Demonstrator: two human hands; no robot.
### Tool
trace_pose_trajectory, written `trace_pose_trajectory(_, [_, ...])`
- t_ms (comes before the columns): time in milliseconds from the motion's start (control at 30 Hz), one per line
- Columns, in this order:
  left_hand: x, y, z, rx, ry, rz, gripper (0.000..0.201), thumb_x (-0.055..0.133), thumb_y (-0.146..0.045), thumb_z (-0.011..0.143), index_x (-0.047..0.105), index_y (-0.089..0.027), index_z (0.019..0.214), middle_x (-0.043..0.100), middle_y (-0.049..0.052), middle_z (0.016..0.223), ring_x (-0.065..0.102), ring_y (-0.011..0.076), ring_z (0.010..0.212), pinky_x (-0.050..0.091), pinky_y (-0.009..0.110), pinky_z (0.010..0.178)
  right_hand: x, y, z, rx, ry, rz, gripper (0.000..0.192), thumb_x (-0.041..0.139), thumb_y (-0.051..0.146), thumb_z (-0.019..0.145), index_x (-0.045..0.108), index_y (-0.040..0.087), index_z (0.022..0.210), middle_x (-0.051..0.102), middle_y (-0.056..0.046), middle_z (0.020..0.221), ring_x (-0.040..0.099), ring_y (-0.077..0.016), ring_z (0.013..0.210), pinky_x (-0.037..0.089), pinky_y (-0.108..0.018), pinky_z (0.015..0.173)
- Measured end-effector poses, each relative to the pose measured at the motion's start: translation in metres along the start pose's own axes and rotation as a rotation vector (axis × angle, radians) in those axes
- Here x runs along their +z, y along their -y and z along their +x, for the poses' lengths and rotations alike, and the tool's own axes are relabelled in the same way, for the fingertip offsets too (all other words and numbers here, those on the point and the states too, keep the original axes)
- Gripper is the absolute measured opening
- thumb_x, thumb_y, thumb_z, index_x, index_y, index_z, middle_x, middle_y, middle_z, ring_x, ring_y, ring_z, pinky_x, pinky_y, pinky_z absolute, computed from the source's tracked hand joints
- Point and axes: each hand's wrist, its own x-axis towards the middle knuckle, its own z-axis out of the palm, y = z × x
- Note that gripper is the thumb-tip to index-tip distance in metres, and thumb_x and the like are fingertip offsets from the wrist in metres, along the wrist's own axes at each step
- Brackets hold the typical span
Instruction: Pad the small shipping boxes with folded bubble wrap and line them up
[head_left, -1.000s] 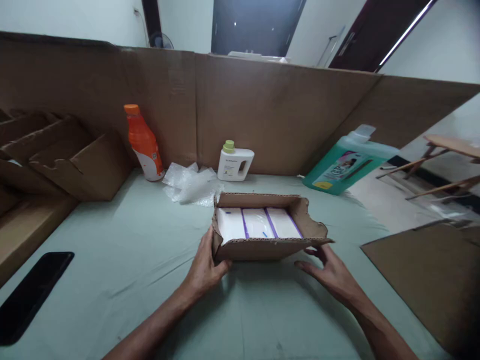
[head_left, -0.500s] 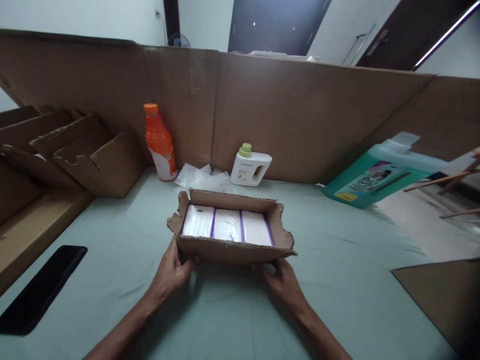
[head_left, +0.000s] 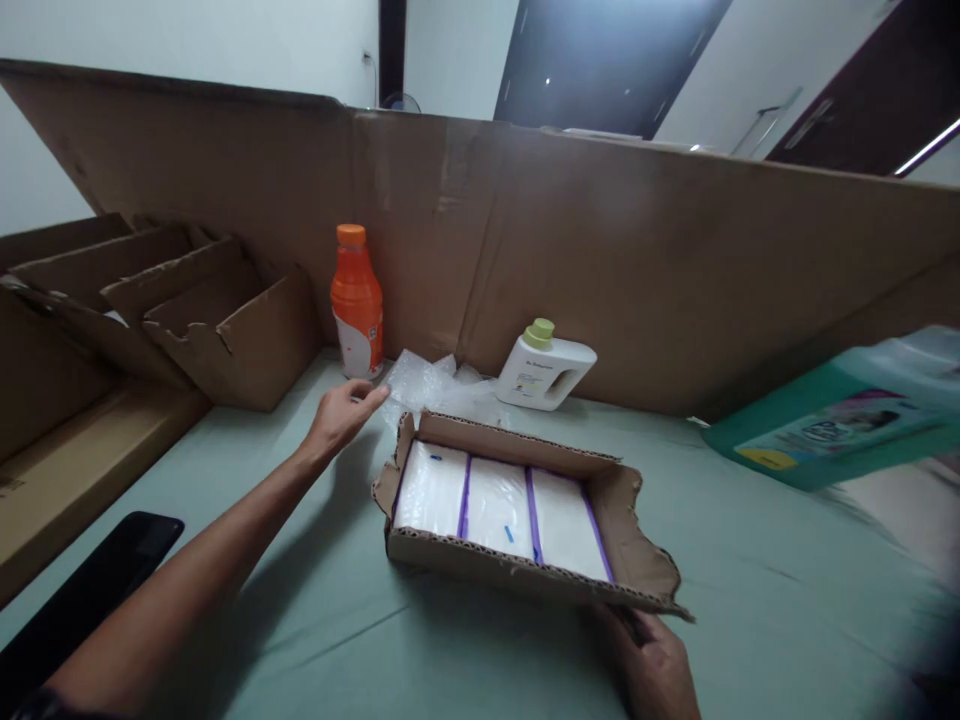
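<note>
A pale green cloth covers the table point(head_left: 750, 560), walled by brown cardboard at the back. The left hand point(head_left: 339, 415) reaches toward upper centre, fingers loosely spread at the edge of the crumpled bubble wrap point(head_left: 420, 385), not yet closed on it. The right hand point(head_left: 660, 665) grips the near corner of the low cardboard tray point(head_left: 525, 580) holding three white packs point(head_left: 499, 505). Judged: fetching padding; next calls for a pinch on the film.
</note>
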Motion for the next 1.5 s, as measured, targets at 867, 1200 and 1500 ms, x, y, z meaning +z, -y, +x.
trace_pose_trajectory(867, [-0.100,0.022,-0.271,0.749,0.483,0.523,0.013,0.053,-0.012,0.067,0.058,-0.019,0.076,0.042,0.012,0.157,0.045,0.0345,0.139,0.039,0.053,0.112,0.024,0.040,-0.115,-0.074,0.262,0.113,0.038,0.065,0.053,0.084,0.076,0.020,0.100,0.078,-0.013,0.103,0.074,-0.0275,0.095,0.058,-0.037,0.088])
trace_pose_trajectory(1200, [-0.056,0.031,-0.290,0.726,1.099,0.658,0.021,0.062,-0.016,0.061,0.067,-0.017,0.081,0.044,0.011,0.157,0.031,0.0339,0.149,0.008,0.056,0.126,0.057,0.057,-0.147,-0.025,0.516,0.068,0.078,0.070,0.045,0.079,0.046,0.014,0.147,0.068,-0.016,0.130,0.066,-0.0300,0.116,0.052,-0.043,0.098])
trace_pose_trajectory(1500, [-0.006,0.004,-0.339,0.545,0.879,0.445,0.032,0.067,-0.038,0.086,0.065,-0.018,0.110,0.057,0.013,0.145,0.056,0.0288,0.128,0.047,0.045,0.109,0.051,0.070,-0.082,-0.551,0.479,-0.518,0.035,0.058,0.020,0.085,0.072,0.021,0.117,0.078,-0.007,0.105,0.072,-0.0243,0.092,0.056,-0.035,0.083])
